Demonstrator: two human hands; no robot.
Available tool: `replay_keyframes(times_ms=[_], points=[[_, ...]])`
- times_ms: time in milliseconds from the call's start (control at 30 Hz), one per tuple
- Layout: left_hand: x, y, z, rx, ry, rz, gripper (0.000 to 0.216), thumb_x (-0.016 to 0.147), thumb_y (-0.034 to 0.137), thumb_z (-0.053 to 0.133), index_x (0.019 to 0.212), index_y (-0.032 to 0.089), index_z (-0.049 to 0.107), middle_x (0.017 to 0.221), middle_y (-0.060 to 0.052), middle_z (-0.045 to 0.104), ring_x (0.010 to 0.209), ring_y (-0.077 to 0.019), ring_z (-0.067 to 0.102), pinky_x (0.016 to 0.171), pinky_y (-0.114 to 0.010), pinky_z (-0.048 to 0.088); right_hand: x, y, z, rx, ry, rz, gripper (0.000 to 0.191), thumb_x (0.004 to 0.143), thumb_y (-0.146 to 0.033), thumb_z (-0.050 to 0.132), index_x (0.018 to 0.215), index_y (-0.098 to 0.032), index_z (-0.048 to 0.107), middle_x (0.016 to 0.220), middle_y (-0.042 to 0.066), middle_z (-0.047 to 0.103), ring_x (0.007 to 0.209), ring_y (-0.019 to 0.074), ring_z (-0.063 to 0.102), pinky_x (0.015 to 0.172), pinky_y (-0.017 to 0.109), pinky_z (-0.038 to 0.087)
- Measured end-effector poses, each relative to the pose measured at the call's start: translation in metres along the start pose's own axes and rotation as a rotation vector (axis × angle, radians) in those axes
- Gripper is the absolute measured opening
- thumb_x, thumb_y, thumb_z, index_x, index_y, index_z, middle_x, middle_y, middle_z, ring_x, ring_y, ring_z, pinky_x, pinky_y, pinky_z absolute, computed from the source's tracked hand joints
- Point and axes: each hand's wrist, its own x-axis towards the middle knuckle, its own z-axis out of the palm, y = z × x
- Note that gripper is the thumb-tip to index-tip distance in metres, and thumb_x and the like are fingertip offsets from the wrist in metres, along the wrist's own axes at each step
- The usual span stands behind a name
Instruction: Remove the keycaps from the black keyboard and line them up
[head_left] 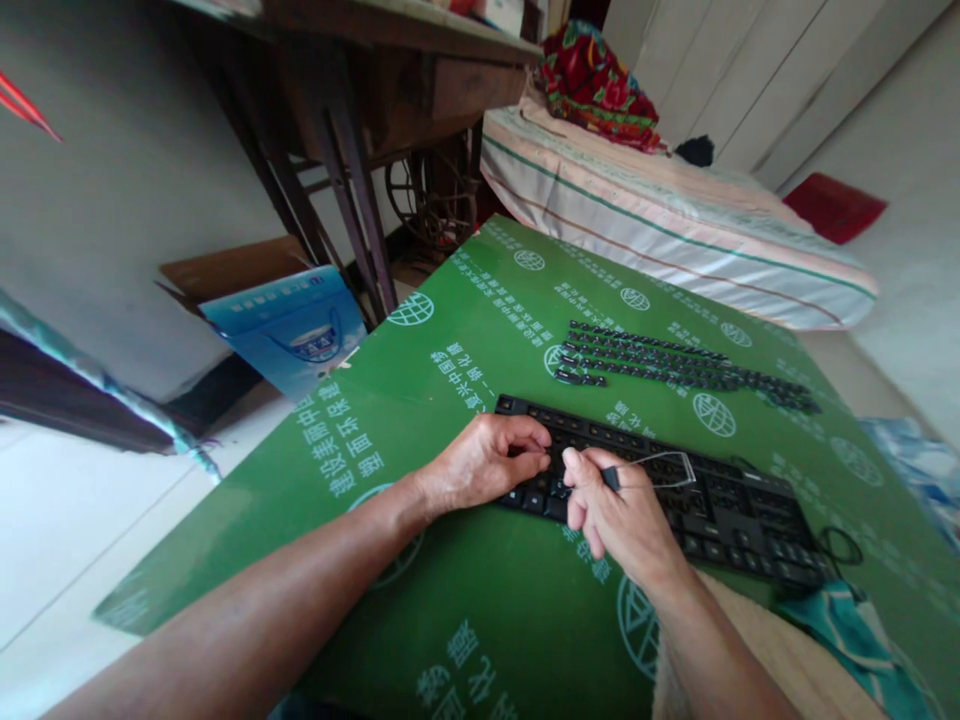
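Note:
A black keyboard (720, 500) lies across the green tabletop. Many of its upper positions show no keycaps, while caps sit along its lower row. Over its left end, my left hand (491, 462) is closed, thumb and fingertips drawn together; whatever they hold, if anything, is hidden. Beside it, my right hand (619, 515) grips a keycap puller (660, 468) by its small black handle, the wire loop pointing right above the keys. Behind the keyboard, loose black keycaps (645, 358) are laid out in rows.
The green table (450, 400) carries white printing. A beige cloth (739, 640) and a teal cloth (855, 630) lie near its front right, by the keyboard cable (841, 545). A blue bag (292, 325), a wooden sewing-machine table (375, 95) and a bed (660, 220) stand beyond.

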Motion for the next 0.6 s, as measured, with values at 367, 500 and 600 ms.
replay_keyframes(times_ms=[367,500,600], points=[[0.0006,-0.0025,-0.0015,0.137,-0.028,0.073,0.016,0.081,0.024,0.052,0.088,0.012,0.059,0.068,0.001,0.065,0.056,-0.0085,0.055,0.054,-0.018,0.043,0.0023,-0.0020,0.0056,-0.211,0.044,-0.120,0.041,0.086,-0.053,0.039,0.066,-0.019,0.049,0.041,-0.006,0.047,0.027,0.0046,0.037,0.030,0.015,0.027],[0.0007,-0.0017,-0.0012,0.197,-0.026,0.088,0.014,0.081,0.022,0.052,0.087,0.012,0.060,0.068,0.001,0.066,0.056,-0.0086,0.055,0.054,-0.018,0.043,-0.0004,-0.0032,0.0023,-0.169,-0.002,-0.105,0.040,0.085,-0.053,0.042,0.064,-0.019,0.048,0.042,-0.006,0.046,0.030,0.0052,0.039,0.033,0.015,0.031],[0.0007,-0.0010,-0.0009,0.238,-0.029,0.099,0.013,0.081,0.021,0.052,0.087,0.013,0.059,0.068,0.001,0.066,0.058,-0.0091,0.057,0.056,-0.018,0.043,-0.0030,-0.0040,-0.0024,-0.121,-0.050,-0.074,0.035,0.082,-0.051,0.048,0.070,-0.018,0.051,0.046,-0.006,0.050,0.032,0.0061,0.043,0.035,0.016,0.033]])
